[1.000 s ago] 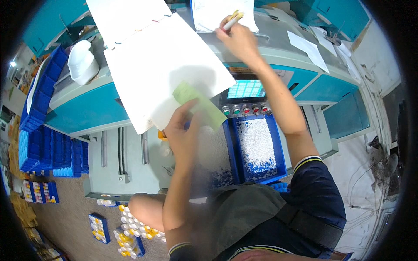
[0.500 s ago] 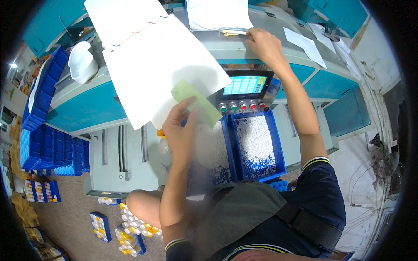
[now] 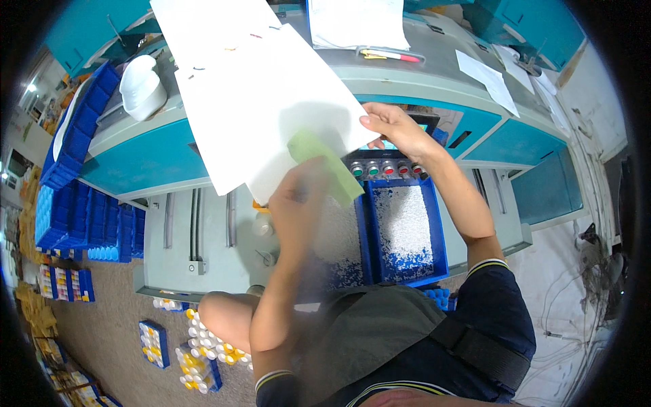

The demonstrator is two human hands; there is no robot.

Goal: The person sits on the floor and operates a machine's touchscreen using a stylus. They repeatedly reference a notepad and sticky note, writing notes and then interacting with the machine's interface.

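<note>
A large stack of white paper sheets point(image 3: 244, 102), with small coloured fasteners near its upper part, lies tilted over the machine front. My right hand point(image 3: 397, 132) pinches the right corner of these sheets, thumb on top and fingers beneath. Against the lower right of the sheets my left hand point(image 3: 296, 193) grips a pale green paper slip point(image 3: 329, 163); this hand is partly blurred, and I cannot tell whether it also holds the sheets. Behind the right hand, the control screen point(image 3: 373, 150) is mostly covered. A red-and-white pen point(image 3: 403, 57) rests in a small holder above.
Below the row of push buttons point(image 3: 386, 168) sit two blue trays point(image 3: 442, 251) of white pellets. Another paper pad point(image 3: 356, 27) and a loose sheet point(image 3: 488, 81) lie on the machine top. A white container point(image 3: 142, 91) and stacked blue crates point(image 3: 68, 217) stand at left.
My right hand has left the pen holder and moved down and left to the corner of the white sheets. The left hand still holds the green slip. The whole view has shifted slightly.
</note>
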